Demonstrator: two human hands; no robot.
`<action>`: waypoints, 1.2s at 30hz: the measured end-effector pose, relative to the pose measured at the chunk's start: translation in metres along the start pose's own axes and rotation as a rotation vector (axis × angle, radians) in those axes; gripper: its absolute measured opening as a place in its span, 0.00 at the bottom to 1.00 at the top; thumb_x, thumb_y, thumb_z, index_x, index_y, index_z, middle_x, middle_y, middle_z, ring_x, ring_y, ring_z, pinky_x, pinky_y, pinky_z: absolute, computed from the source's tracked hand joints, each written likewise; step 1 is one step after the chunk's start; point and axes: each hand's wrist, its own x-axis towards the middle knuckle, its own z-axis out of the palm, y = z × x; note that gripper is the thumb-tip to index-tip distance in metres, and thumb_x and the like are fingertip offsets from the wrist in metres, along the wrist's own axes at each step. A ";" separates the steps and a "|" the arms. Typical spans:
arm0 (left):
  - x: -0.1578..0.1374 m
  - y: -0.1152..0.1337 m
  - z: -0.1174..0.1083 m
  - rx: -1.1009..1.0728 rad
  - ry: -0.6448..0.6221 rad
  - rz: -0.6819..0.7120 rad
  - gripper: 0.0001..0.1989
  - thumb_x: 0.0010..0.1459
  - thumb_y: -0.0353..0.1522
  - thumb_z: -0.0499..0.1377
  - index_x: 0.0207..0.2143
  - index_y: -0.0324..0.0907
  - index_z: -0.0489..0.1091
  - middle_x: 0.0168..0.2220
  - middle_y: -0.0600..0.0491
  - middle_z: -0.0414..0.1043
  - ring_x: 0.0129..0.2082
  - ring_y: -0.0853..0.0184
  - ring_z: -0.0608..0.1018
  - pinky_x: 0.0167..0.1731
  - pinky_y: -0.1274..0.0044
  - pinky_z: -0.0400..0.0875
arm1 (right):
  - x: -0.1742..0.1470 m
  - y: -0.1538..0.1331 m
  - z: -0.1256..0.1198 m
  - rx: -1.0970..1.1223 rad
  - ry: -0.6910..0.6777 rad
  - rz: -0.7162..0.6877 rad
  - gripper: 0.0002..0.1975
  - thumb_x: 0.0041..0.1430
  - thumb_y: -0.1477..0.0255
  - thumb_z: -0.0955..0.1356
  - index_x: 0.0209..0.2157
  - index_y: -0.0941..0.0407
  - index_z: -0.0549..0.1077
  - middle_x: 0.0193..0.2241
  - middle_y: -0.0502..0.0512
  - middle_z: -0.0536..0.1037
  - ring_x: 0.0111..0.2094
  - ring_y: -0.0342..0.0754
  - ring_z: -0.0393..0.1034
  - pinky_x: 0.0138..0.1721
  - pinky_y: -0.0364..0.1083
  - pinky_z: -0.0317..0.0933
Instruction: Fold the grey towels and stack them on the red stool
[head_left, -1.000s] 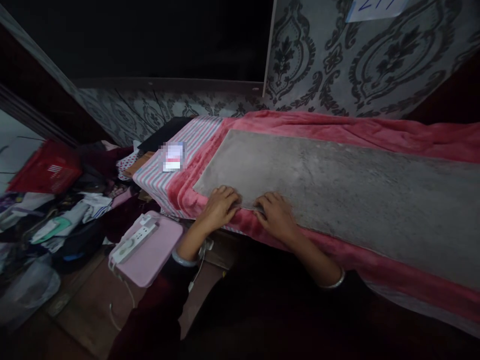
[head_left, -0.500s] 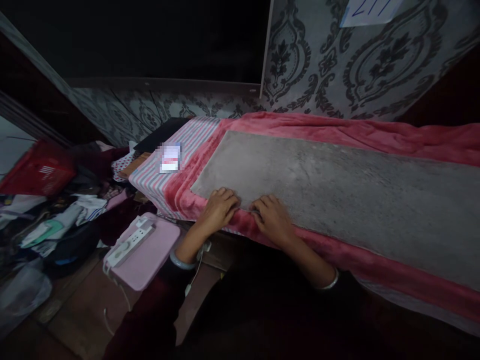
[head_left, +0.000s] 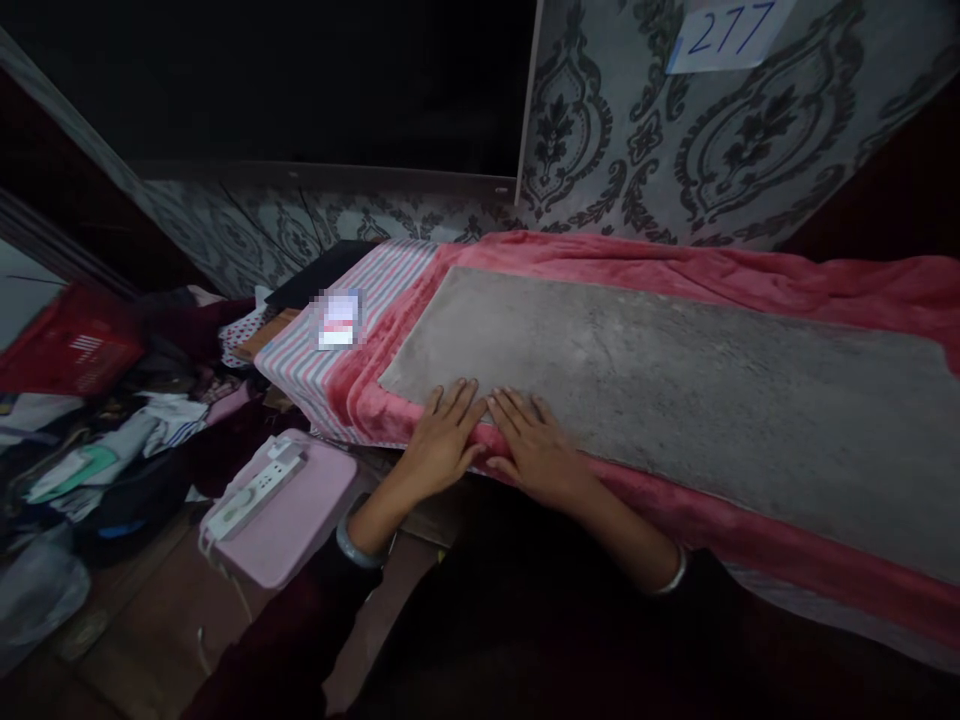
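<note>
A long grey mat (head_left: 660,380) lies flat on a red plush blanket (head_left: 630,250). At the mat's near edge, toward its left end, my left hand (head_left: 442,440) rests with its fingers stretched out over the border of mat and blanket. Just to its right, my right hand (head_left: 536,445) lies flat in the same way, fingertips on the grey surface. The two hands almost meet at the index fingers. Neither one grips anything.
A striped cloth (head_left: 315,350) shows at the left, with a blurred phone-like thing (head_left: 339,318) on it. A power strip (head_left: 259,490) sits on a pink stool (head_left: 322,480). Clothes (head_left: 97,470) and a red basket (head_left: 75,340) crowd the floor. A television (head_left: 300,90) hangs behind.
My fingers were curled over the edge of the mat and blanket; now both hands have flattened and their fingers are extended. The hands have come closer together. The view has shifted slightly.
</note>
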 end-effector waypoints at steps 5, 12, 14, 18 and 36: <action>-0.017 -0.003 0.004 -0.007 0.023 -0.002 0.30 0.64 0.30 0.56 0.68 0.39 0.60 0.72 0.39 0.54 0.73 0.53 0.55 0.69 0.54 0.54 | -0.007 -0.010 -0.004 0.034 -0.066 -0.019 0.36 0.68 0.61 0.65 0.71 0.62 0.56 0.71 0.67 0.56 0.72 0.59 0.46 0.71 0.63 0.42; 0.005 -0.024 -0.017 -0.127 0.177 -0.082 0.18 0.68 0.32 0.50 0.55 0.43 0.74 0.55 0.45 0.77 0.57 0.59 0.76 0.59 0.60 0.69 | 0.024 -0.004 -0.022 0.044 -0.103 0.003 0.33 0.70 0.62 0.62 0.72 0.61 0.56 0.71 0.65 0.55 0.73 0.57 0.46 0.70 0.62 0.43; 0.013 -0.026 -0.021 -0.064 0.185 -0.173 0.21 0.68 0.34 0.51 0.60 0.41 0.70 0.60 0.43 0.74 0.61 0.56 0.73 0.62 0.57 0.66 | 0.030 -0.004 -0.016 0.024 -0.103 0.002 0.34 0.69 0.61 0.63 0.72 0.60 0.56 0.72 0.65 0.53 0.73 0.58 0.44 0.70 0.64 0.42; 0.015 -0.022 -0.012 0.129 0.048 -0.321 0.27 0.69 0.38 0.53 0.67 0.39 0.61 0.70 0.37 0.57 0.71 0.49 0.59 0.67 0.50 0.55 | 0.027 -0.009 0.002 0.012 -0.105 -0.056 0.35 0.68 0.60 0.64 0.71 0.58 0.57 0.72 0.63 0.54 0.73 0.59 0.45 0.71 0.63 0.40; 0.031 -0.044 -0.022 0.211 0.057 -0.549 0.26 0.70 0.40 0.50 0.67 0.44 0.63 0.70 0.41 0.59 0.71 0.48 0.59 0.67 0.50 0.53 | 0.050 0.000 -0.024 0.081 -0.106 -0.095 0.30 0.68 0.68 0.64 0.69 0.55 0.61 0.70 0.63 0.59 0.72 0.59 0.47 0.69 0.65 0.45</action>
